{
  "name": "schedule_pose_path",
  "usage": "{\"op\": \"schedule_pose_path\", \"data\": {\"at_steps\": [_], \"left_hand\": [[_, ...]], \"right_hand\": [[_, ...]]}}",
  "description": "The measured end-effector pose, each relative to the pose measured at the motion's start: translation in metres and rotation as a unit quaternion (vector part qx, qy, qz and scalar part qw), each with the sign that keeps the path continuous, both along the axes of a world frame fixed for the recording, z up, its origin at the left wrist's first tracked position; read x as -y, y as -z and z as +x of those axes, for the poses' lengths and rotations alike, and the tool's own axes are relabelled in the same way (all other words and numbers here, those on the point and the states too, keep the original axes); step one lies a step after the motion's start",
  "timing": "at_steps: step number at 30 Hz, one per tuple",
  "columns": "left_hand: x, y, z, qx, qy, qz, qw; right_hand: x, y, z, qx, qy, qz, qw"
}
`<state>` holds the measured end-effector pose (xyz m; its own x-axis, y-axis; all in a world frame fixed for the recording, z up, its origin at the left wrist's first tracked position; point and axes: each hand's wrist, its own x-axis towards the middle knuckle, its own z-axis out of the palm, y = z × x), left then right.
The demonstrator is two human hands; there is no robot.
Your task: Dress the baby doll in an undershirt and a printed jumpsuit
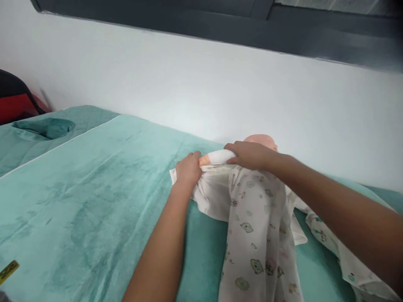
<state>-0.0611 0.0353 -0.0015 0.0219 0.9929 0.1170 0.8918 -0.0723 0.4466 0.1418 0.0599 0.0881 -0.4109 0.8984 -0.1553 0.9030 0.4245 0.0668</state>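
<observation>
A baby doll [260, 139] lies near the wall, its pale pink head partly covered by my right hand. A white sleeve [218, 157] covers its outstretched arm, and a bit of the doll's bare hand [204, 160] shows at the cuff. My left hand [189, 170] is closed around the end of that arm and bunched white cloth [214, 191]. My right hand [248, 154] grips the white sleeve higher up, close to the doll's head. Below hangs a white baby garment [252, 235] printed with small animals. The doll's body is hidden by cloth and my right arm.
A teal bedspread [78, 201] lies underneath, running up to the white wall [189, 79]. More printed cloth [333, 243] is on the right under my forearm. At far left are a dark teal bunched cloth [44, 128] and a red and black object [15, 102].
</observation>
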Motion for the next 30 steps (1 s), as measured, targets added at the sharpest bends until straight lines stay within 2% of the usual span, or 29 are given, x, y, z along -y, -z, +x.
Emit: {"op": "schedule_pose_path", "data": {"at_steps": [4,6,8,11,13,15,17,19,21,23,25,27,30], "left_hand": [[-0.002,0.002,0.006,-0.077,0.041,0.064,0.994],[-0.004,0.004,0.007,-0.085,0.048,0.064,0.993],[-0.006,0.005,0.007,-0.089,0.029,0.055,0.994],[-0.008,0.007,0.007,-0.100,0.000,0.061,0.993],[-0.009,0.009,0.008,-0.106,-0.009,0.066,0.992],[-0.009,0.010,0.011,-0.115,-0.020,0.066,0.991],[-0.005,0.007,0.016,-0.129,-0.027,0.076,0.988],[0.002,0.000,0.025,-0.133,0.002,0.109,0.985],[0.015,-0.014,0.042,-0.097,0.088,0.144,0.981],[0.030,-0.030,0.067,-0.020,0.195,0.155,0.968],[0.043,-0.046,0.099,0.030,0.261,0.148,0.953],[0.048,-0.059,0.134,-0.005,0.296,0.132,0.946],[0.044,-0.068,0.180,-0.149,0.330,0.090,0.928]], "right_hand": [[0.003,0.014,-0.026,-0.037,-0.018,-0.014,0.999],[0.005,0.018,-0.028,-0.104,0.001,-0.003,0.995],[0.013,0.023,-0.020,-0.205,0.041,0.026,0.978],[0.040,0.037,0.008,-0.337,0.120,0.099,0.929],[0.065,0.055,0.032,-0.405,0.190,0.166,0.879],[0.086,0.075,0.055,-0.467,0.245,0.189,0.828],[0.097,0.093,0.075,-0.472,0.293,0.196,0.808],[0.097,0.104,0.092,-0.433,0.303,0.217,0.821],[0.090,0.110,0.103,-0.372,0.282,0.245,0.850],[0.081,0.113,0.111,-0.315,0.267,0.258,0.873],[0.075,0.115,0.117,-0.280,0.265,0.266,0.883],[0.073,0.116,0.120,-0.269,0.263,0.274,0.885],[0.074,0.116,0.122,-0.280,0.257,0.271,0.884]]}}
